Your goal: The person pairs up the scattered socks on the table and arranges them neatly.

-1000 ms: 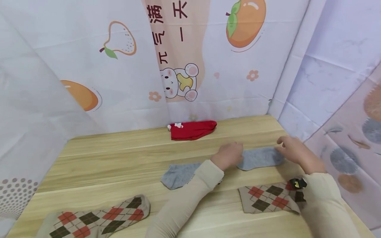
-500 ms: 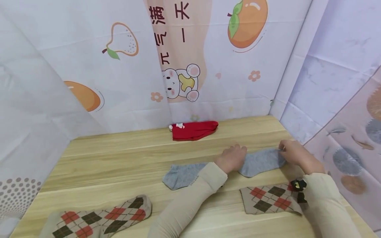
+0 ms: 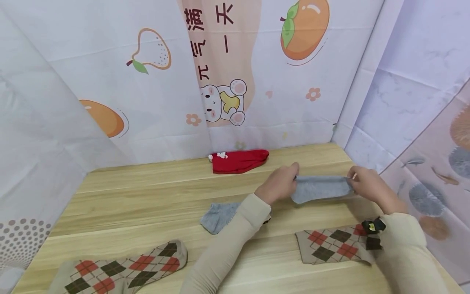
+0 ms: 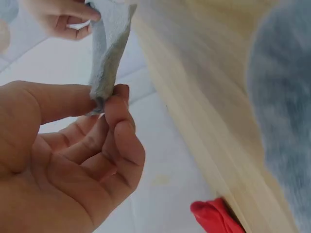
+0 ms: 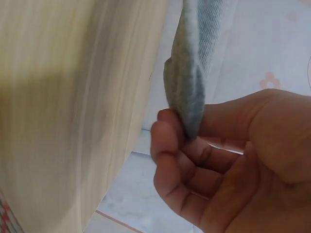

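Observation:
A grey sock [image 3: 322,188] is stretched between my two hands above the right part of the wooden table. My left hand [image 3: 278,184] pinches its left end; the left wrist view shows the thumb and fingertips [image 4: 124,109] on the fabric. At the other end my right hand [image 3: 371,188] pinches the sock between thumb and forefinger, as the right wrist view shows from close up. A second grey sock [image 3: 219,216] lies flat on the table, partly hidden by my left sleeve.
A red sock [image 3: 240,161] lies at the table's back edge by the printed curtain. One argyle sock [image 3: 330,245] rests under my right wrist; another argyle sock [image 3: 128,267] is at the front left. The right curtain [image 3: 415,163] borders the table.
The grey sock was lying on the table with both hands at its ends. Now it is lifted and pulled straight, its upper edge level between the hands.

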`<state>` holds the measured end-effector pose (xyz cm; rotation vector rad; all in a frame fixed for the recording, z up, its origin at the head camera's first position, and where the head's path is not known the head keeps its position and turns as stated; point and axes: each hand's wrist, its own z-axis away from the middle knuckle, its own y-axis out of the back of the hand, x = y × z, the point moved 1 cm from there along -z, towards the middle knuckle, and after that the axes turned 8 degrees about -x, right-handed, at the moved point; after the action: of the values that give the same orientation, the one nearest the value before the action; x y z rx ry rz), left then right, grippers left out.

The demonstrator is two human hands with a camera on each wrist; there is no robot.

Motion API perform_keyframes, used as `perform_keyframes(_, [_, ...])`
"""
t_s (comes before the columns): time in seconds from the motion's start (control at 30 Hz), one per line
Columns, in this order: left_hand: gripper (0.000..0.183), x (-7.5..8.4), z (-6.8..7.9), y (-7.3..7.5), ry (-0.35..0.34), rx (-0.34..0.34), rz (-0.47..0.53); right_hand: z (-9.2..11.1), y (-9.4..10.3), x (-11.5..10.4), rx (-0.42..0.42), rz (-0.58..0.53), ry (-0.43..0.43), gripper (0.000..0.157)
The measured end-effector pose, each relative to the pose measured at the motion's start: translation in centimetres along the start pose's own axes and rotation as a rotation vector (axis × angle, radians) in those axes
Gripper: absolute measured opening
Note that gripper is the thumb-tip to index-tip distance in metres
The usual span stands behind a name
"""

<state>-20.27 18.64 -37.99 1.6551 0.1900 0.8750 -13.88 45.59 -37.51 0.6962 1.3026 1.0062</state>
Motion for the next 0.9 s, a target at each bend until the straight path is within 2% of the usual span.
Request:
perform_keyframes(0.2, [0.004,-1.2,0.6,1.0,0.061,-0.029,0.021,-0.1,0.0,-0.5,0.016,-0.019,0.017,0.014])
perform_keyframes(0.43, [0.031,-1.2,0.9,2.5,0.057,-0.037,0.039,0.0,0.6,-1.8,0.042,-0.003,0.038,0.016])
perform_keyframes(0.57, [0.033,-0.9,1.9,3.7,0.071,-0.026,0.057,0.1,0.8,-2.9,0.058,-0.003,0.043,0.015])
perform_keyframes(0.73, [0.037,-1.3,2.7,4.6,0.106,-0.016,0.057,0.3,0.8,-4.2,0.052,0.0,0.062,0.017])
perform_keyframes(0.9, [0.033,-1.8,3.2,4.7,0.069,-0.06,0.073,1.2,0.9,-5.1,0.067,0.026,0.09,0.019])
